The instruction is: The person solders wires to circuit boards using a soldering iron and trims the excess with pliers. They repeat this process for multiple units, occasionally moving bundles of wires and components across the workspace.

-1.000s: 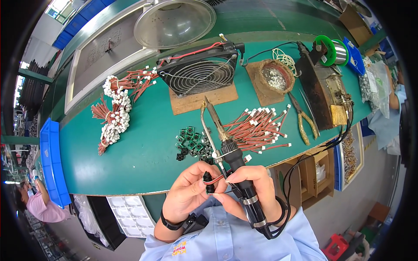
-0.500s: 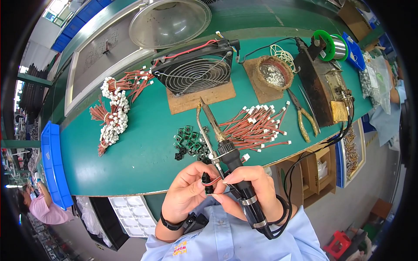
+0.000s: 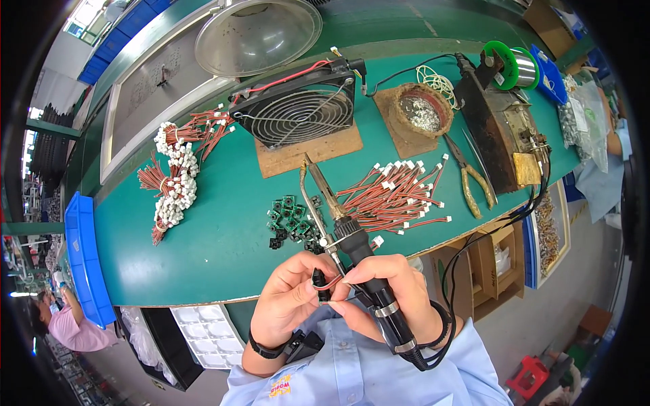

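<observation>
My left hand (image 3: 284, 301) is closed, pinching a small black part (image 3: 320, 279) between thumb and fingers, just off the table's near edge. A short red-and-black wire (image 3: 331, 283) curves from that part to the fingertips of my right hand (image 3: 406, 301). Past those fingers a white connector (image 3: 377, 242) sticks out, seemingly the wire's other end. My right hand is wrapped round a soldering iron (image 3: 353, 243) with a thin metal tube clamped along it; its tip points away from me, toward the fan. Where the wire meets the black part is partly hidden by my fingers.
Small green circuit boards (image 3: 288, 215) and loose connector wires (image 3: 396, 199) lie beyond my hands. Bundled wires (image 3: 177, 183) are at left, a fan (image 3: 298, 111) behind. At right are a solder-scrap bowl (image 3: 425, 111), pliers (image 3: 470, 179), a soldering station (image 3: 501, 135) and a solder spool (image 3: 511, 65).
Both hands keep almost the same pose and hold. The view has shifted slightly, so the table's things appear a little farther left.
</observation>
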Motion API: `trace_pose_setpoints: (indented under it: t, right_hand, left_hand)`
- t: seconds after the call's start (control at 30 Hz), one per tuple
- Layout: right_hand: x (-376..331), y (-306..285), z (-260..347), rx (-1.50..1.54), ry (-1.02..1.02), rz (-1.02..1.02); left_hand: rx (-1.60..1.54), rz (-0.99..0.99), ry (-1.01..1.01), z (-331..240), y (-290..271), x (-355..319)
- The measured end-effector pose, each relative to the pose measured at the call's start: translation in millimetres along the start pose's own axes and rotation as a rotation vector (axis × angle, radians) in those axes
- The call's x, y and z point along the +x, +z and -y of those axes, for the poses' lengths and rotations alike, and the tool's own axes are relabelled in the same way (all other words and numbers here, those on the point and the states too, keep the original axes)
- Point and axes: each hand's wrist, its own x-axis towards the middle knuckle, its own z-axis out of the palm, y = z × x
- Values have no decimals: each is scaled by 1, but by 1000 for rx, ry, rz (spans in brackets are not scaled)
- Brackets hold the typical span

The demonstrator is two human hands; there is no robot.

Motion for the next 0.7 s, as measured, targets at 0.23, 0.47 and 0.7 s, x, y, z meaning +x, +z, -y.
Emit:
trace_pose_setpoints:
  t: [0.23, 0.47, 0.7]
  right_hand:
    - [-1, -2, 0, -50, -7, 40]
    - [1, -3, -1, -49, -8, 30]
    - [1, -3, -2, -47, -8, 38]
  left_hand:
    - [4, -18, 0, 1, -1, -1]
    - [84, -24, 39, 1, -3, -1]
    - [84, -29, 35, 1, -3, -2]
